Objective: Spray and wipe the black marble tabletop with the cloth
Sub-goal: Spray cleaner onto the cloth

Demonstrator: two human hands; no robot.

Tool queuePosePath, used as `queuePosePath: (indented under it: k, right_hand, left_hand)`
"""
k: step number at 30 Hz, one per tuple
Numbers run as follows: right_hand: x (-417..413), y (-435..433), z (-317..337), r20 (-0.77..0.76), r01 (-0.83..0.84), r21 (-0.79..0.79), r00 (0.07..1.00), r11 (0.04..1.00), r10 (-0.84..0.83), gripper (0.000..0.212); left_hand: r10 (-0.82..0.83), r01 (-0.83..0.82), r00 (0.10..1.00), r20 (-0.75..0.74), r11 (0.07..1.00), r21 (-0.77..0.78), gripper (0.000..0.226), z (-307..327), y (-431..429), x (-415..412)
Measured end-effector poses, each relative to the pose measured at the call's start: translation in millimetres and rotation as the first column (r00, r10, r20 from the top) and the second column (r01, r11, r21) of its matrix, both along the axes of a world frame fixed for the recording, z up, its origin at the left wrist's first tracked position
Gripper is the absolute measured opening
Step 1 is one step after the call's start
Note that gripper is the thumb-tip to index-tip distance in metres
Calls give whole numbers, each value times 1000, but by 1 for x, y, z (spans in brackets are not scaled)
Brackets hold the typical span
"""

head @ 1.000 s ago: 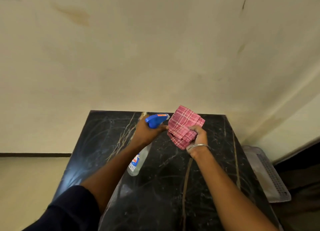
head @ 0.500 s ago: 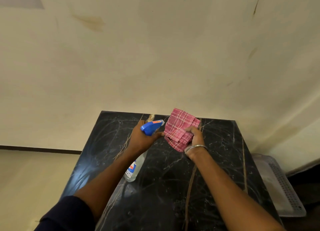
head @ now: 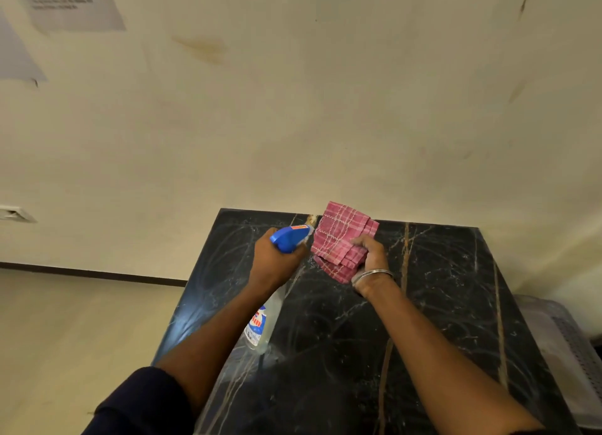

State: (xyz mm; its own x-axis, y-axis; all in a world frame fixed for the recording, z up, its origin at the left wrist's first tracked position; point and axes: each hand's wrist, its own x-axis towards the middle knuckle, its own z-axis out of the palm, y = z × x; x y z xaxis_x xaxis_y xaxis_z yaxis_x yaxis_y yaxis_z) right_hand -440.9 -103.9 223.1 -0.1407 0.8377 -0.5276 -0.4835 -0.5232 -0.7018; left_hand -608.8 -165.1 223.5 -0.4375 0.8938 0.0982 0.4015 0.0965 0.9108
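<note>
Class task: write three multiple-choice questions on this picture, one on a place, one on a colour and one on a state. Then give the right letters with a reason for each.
1. Where is the cloth?
A. lying spread out flat
B. held up in the right hand
C. stuffed in a pocket

2. What colour is the spray head of the spray bottle?
A. blue
B. green
C. white

3. What is the left hand doing?
A. hanging idle
B. pressing flat on stone
C. gripping the spray bottle

Answers:
1. B: the right hand's fingers pinch the folded cloth above the tabletop.
2. A: the spray head is plainly blue.
3. C: the left hand's fingers wrap the bottle below its head.
</note>
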Motion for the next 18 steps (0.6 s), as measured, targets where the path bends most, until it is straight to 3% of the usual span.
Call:
queuePosePath:
  k: [5, 13, 16, 18]
  right_hand:
    - [-33, -3, -8, 16, -17, -18, 1000, 1000, 17, 12]
    - [-121, 5, -24, 23, 13, -72, 1000, 997, -11, 22]
    - [-160, 19, -40, 105, 39, -88, 994, 995, -30, 35]
    - [-184, 32, -52, 197, 105, -77, 976, 991, -88, 32]
  left_hand:
    - [15, -15, 999, 51, 1000, 10, 11, -2, 2, -35]
    - [-91, 97, 989, 116, 994, -45, 22, -22, 17, -112]
    - [-126, 135, 987, 104, 987, -83, 13, -35, 26, -153]
    - [-129, 137, 989, 77, 985, -104, 13, -43, 30, -178]
